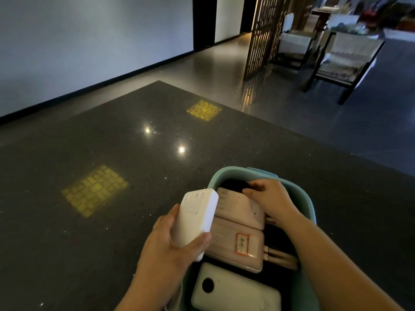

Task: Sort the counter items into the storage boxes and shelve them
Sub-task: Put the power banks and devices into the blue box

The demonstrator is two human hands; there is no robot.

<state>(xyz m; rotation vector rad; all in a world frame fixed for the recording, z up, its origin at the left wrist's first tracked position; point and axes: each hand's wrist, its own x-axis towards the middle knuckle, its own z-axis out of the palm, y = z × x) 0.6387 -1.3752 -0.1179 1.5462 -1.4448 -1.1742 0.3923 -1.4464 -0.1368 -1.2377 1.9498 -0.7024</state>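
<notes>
The white pack [195, 217] sits in the left hand [170, 245], fingers wrapped behind and thumb across its lower face, tilted up over the left rim of the teal box [307, 198]. The box rests on the dark counter [89, 142] and is already crowded: two pink packs [238, 239] lie stacked through the middle, a pale pack [233, 290] with a round dark button lies at the near end, and something black [233, 184] fills the far end. Pink cables [280, 257] poke out beside the lower pink pack.

The right hand [269, 199] is down inside the box, fingers curled on the upper pink pack near the black item; whether it grips or only presses I cannot tell.

The step looks like fitting the white pack in. Best to have the right hand shift the pink packs towards the right wall and open a slot along the left wall, then lower the white pack on edge rather than flat, clear of the cables so nothing pinches.
</notes>
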